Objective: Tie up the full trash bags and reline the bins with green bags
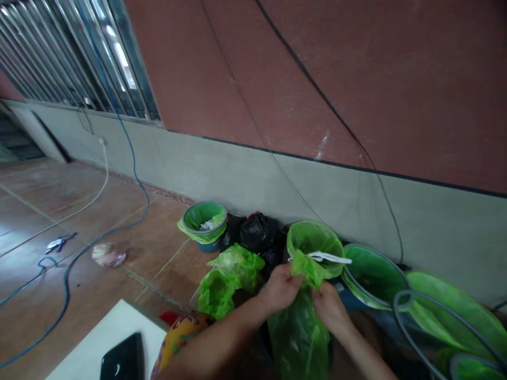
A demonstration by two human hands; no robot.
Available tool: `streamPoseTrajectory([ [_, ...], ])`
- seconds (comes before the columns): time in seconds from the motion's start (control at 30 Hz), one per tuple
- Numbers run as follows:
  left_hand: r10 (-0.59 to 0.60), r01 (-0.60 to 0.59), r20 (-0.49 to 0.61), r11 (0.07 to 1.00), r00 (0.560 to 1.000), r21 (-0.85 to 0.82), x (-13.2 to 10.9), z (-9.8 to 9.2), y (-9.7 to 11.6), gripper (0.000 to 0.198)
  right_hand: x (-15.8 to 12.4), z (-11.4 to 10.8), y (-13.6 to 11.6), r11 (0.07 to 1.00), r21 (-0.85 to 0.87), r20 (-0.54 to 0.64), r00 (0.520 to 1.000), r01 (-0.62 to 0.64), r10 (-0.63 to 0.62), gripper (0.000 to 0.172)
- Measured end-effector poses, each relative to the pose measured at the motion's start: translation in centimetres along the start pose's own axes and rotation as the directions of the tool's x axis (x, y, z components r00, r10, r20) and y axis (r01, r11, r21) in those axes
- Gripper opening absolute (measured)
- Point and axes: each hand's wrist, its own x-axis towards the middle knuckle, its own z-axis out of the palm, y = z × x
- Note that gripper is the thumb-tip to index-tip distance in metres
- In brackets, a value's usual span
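"What's left of the green bag (299, 340)?"

"Well left of it, I see a black phone (123, 360) on a white surface (101, 335). Behind and left of it stands a small bucket (208, 246) with a green liner; crumpled green plastic (233, 274) sits nearer, just left."

"Left hand?"

"The left hand (282, 288) meets the bag's neck from its left, forearm slanting up, back of the hand towards me, fingers closed on the gathered film."

"The bag itself?"

"Between both hands, its body hanging below the bunched neck. A white strip (328, 257) crosses above."

"Right hand?"

"The right hand (329, 306) grips the neck from the right, forearm angled up and inward. Beyond, right of the bag, I have a wide bucket (378, 266), also lined green."
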Motion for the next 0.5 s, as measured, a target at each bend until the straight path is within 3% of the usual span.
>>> streamPoseTrajectory([
  [0.1,0.087,-0.093,-0.135,0.995,0.987,-0.044,-0.1,-3.0,4.1,0.029,3.5,-2.5,-5.4,0.971,0.212,-0.014,0.994,0.109,-0.108,0.027],
  [0.17,0.143,-0.137,-0.225,0.990,0.964,0.045,0.1,-5.2,6.1,0.028,5.7,-3.4,-8.8,0.947,0.300,0.006,0.993,0.111,-0.118,0.026],
  [0.23,0.204,-0.165,-0.236,0.971,0.950,0.175,0.6,-7.5,7.1,0.033,7.8,-3.5,-11.6,0.934,0.348,0.009,0.996,0.078,-0.087,0.023],
  [0.33,0.192,-0.103,-0.251,0.939,0.949,0.329,1.5,-11.2,6.4,0.054,10.9,-2.5,-14.4,0.891,0.454,0.045,0.999,0.006,-0.029,0.022],
  [0.43,0.107,0.016,-0.325,0.935,0.940,0.355,2.2,-14.4,3.8,0.076,14.4,-0.5,-15.7,0.808,0.589,0.075,0.997,-0.015,-0.037,0.025],
  [0.5,0.094,0.055,-0.345,0.916,0.934,0.399,2.6,-16.0,1.8,0.082,16.7,1.1,-15.5,0.780,0.625,0.036,0.997,0.035,-0.074,0.027],
])
